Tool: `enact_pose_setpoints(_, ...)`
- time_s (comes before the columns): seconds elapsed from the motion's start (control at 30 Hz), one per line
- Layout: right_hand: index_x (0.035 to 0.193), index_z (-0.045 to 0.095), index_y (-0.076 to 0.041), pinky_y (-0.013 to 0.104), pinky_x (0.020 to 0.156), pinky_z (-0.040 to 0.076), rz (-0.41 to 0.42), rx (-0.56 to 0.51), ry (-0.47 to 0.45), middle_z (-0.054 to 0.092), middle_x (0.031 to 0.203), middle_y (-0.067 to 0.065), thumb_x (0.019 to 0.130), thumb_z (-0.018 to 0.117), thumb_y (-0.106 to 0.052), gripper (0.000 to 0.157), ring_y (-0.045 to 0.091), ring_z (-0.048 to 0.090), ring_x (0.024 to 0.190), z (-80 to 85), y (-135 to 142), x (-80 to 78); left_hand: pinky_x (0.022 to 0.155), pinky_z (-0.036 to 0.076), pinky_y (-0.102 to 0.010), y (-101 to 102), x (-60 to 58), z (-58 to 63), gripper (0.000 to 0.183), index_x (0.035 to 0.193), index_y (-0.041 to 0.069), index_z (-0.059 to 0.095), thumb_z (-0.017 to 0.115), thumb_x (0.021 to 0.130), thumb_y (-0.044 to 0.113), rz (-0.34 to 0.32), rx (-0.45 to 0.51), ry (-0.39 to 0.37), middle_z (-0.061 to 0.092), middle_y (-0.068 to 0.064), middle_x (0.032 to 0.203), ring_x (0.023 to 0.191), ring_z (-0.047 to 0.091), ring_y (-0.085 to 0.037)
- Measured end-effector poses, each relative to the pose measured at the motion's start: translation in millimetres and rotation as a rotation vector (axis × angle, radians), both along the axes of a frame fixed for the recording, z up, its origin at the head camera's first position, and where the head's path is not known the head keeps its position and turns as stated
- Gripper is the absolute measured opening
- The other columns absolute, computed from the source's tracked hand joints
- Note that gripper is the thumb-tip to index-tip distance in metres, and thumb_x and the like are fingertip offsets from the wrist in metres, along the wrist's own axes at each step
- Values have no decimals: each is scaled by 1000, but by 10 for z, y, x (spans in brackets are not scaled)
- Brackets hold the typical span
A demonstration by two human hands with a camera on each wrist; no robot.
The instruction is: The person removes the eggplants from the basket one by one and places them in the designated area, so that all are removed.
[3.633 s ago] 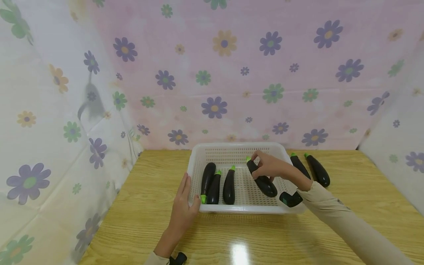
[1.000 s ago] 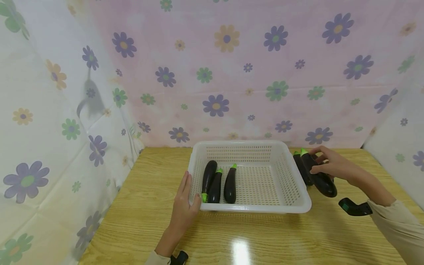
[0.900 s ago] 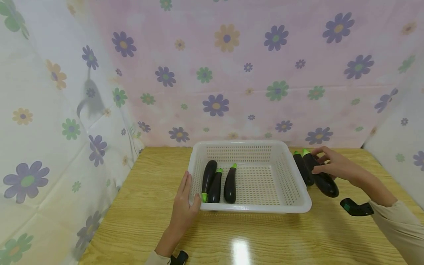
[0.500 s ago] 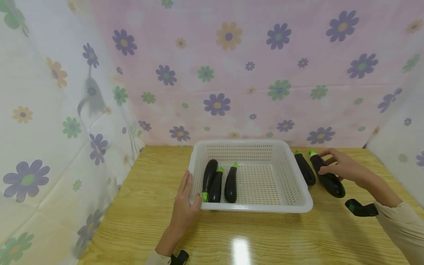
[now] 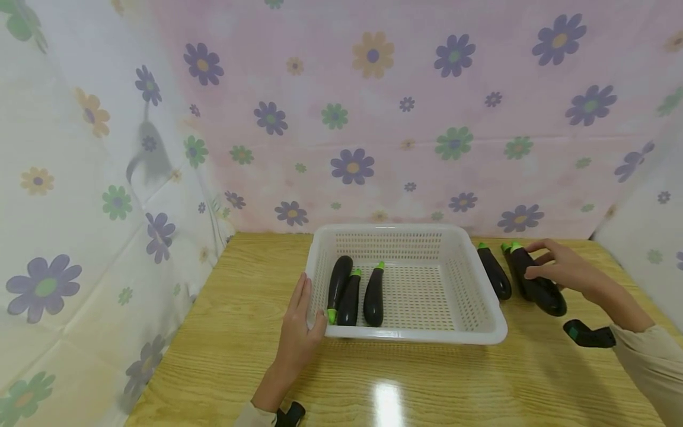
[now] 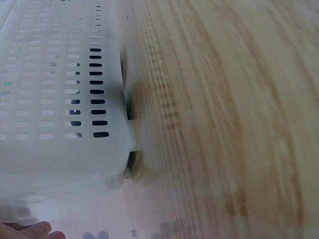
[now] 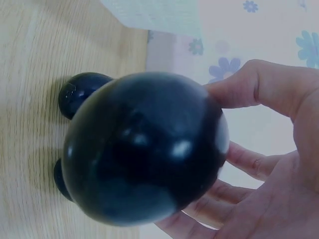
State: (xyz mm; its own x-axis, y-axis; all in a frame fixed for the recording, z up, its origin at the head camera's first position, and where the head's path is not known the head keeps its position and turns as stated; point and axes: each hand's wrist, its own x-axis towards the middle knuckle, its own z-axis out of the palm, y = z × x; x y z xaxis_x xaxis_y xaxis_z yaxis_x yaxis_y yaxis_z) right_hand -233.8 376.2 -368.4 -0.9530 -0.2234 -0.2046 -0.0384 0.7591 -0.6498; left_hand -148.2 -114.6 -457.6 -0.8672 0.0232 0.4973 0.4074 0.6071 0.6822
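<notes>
My right hand [image 5: 565,271] grips a dark purple eggplant [image 5: 545,296] over the right side of the table, thumb on one side and fingers on the other. Its rounded end [image 7: 142,149] fills the middle of the right wrist view. Partly hidden beneath it lies a second eggplant [image 5: 514,273], and another eggplant [image 5: 494,273] lies beside the basket. My left hand [image 5: 297,335] rests against the left side of the white basket [image 5: 411,335], fingers straight along the wall and thumb at the front corner. Inside lie three eggplants [image 5: 373,296], all toward the left.
The basket stands on a wood-grain table [image 5: 240,296], near the flowered cloth [image 5: 395,136] that hangs behind. More flowered cloth closes off the left and right sides. A black device [image 5: 589,334] sits at my right wrist.
My right hand has carried the eggplant from above the basket to the table on the right, then slightly farther right. The second eggplant now shows from behind it. The left hand stays at the basket.
</notes>
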Motion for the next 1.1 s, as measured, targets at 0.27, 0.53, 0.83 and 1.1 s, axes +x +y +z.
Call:
enact_pose_setpoints(0.27,137,24,11,40,65,49,-11,18,17,36,125,43,95,55,-26,64,50,50,103,-49,84,-50,100,36,-44,12,6,7,65,144,-6,32,55,85,10,5,-12,16,24,-11,154,136,31,-26)
enact_pose_setpoints(0.53,136,24,13,40,65,49,-25,16,14,34,127,46,96,53,-28,65,52,49,104,-124,207,-103,101,34,-42,17,-3,-5,66,144,-5,31,56,85,10,7,-29,5,23,-11,154,137,29,-25)
enact_pose_setpoints(0.83,138,25,13,45,68,50,-41,15,18,35,129,45,97,51,-32,66,54,46,109,-180,277,-232,101,35,-41,-17,7,-1,64,144,-5,31,55,86,10,24,-19,3,23,-9,154,137,30,-23)
enact_pose_setpoints(1.1,136,27,14,39,64,49,-69,27,26,37,128,44,96,52,-32,66,50,50,104,-295,398,-301,101,34,-40,5,0,-13,65,145,-4,31,55,86,10,13,-14,-9,22,-6,155,137,29,-22)
